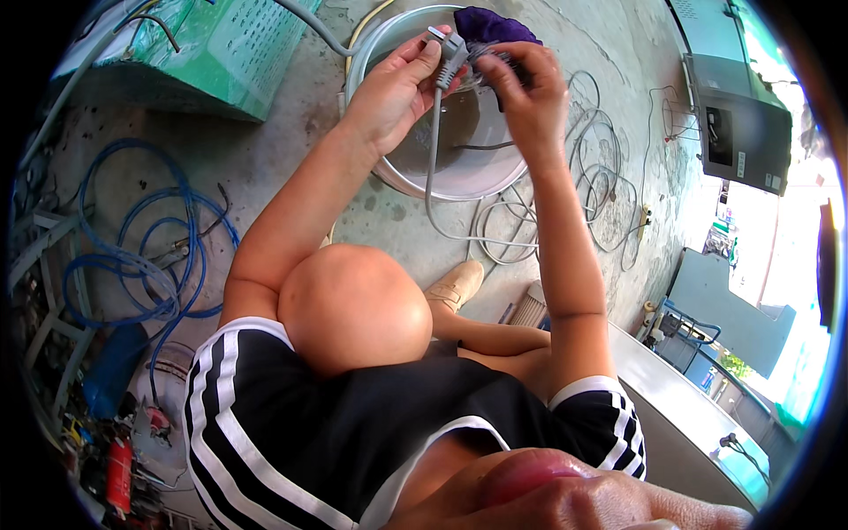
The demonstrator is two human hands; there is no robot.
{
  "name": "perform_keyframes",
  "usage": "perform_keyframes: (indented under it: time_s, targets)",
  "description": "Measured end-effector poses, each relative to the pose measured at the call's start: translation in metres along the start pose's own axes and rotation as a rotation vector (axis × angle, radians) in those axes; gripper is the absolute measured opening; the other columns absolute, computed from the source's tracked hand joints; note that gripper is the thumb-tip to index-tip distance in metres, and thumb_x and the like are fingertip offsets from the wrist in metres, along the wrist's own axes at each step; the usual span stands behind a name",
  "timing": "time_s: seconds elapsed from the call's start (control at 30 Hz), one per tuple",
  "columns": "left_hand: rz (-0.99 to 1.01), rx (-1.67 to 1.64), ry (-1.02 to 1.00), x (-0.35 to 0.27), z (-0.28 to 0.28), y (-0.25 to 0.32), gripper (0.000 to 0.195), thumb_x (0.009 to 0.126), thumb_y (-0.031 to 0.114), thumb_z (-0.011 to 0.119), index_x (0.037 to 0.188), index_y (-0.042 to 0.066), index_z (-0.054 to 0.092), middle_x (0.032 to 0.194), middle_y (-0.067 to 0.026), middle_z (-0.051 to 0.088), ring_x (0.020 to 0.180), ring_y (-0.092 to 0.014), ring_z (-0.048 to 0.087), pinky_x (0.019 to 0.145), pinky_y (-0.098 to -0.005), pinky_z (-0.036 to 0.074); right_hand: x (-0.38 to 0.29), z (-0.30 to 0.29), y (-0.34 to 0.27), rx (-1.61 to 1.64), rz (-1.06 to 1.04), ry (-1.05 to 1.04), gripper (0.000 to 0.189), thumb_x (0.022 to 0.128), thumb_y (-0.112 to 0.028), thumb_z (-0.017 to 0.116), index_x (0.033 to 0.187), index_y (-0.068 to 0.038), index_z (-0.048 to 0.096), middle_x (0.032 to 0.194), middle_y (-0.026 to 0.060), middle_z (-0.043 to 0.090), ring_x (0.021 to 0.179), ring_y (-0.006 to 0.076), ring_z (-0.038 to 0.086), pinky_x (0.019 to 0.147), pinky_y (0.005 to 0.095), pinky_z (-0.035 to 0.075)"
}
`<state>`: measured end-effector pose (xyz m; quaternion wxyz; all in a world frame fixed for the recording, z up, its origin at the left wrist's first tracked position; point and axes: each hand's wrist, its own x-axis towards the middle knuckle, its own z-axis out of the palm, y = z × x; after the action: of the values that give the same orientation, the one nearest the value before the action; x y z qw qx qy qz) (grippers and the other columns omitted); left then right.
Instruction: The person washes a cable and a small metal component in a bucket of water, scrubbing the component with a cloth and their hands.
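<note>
My left hand (pixel 394 93) holds a grey power plug (pixel 454 52) between thumb and fingers, its metal prongs pointing up and left. From the plug a grey cord (pixel 432 159) hangs down past the bucket rim to the floor. Close on the plug's right, my right hand (pixel 535 86) pinches a shiny, crumpled thing (pixel 478 61); motion blur hides what it is. Both hands are above a white bucket (pixel 464 189) with murky water (pixel 427 136) inside. A dark purple cloth (pixel 493 25) hangs over the bucket's far rim.
Grey cable coils (pixel 507 228) lie right of the bucket, beside a shoe (pixel 457 285). A coiled blue hose (pixel 192 245) covers floor at left, below a green box (pixel 265 86). A red cylinder (pixel 119 474) stands lower left. A metal-topped cabinet (pixel 669 377) is at right.
</note>
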<state>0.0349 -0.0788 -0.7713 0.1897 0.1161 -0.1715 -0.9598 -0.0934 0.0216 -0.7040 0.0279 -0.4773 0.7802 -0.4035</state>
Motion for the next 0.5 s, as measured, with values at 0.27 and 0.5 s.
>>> perform_keyframes:
  time_s: [0.27,0.5]
  targets:
    - [-0.006,0.043,0.032,-0.002,0.004,0.001,0.037,0.099,0.02,0.048,0.134,0.008,0.047,0.114,-0.0055,0.06,0.098,-0.015,0.061,0.091,-0.0292,0.05,0.005,0.008,-0.006,0.139,0.095,0.011,0.021,0.075,-0.016,0.077,0.089,-0.004,0.066,0.088,0.0063,0.065,0.077,0.0183,0.06,0.07,0.0274,0.047]
    - [0.021,0.039,0.102,-0.002,0.003,-0.005,0.036,0.099,0.017,0.049,0.134,0.009,0.048,0.111,-0.0036,0.062,0.093,-0.013,0.06,0.089,-0.0291,0.05,-0.005,0.016,-0.021,-0.027,-0.332,-0.065,0.017,0.07,0.001,0.072,0.086,-0.004,0.07,0.09,0.0097,0.065,0.08,0.0241,0.064,0.072,0.0315,0.052]
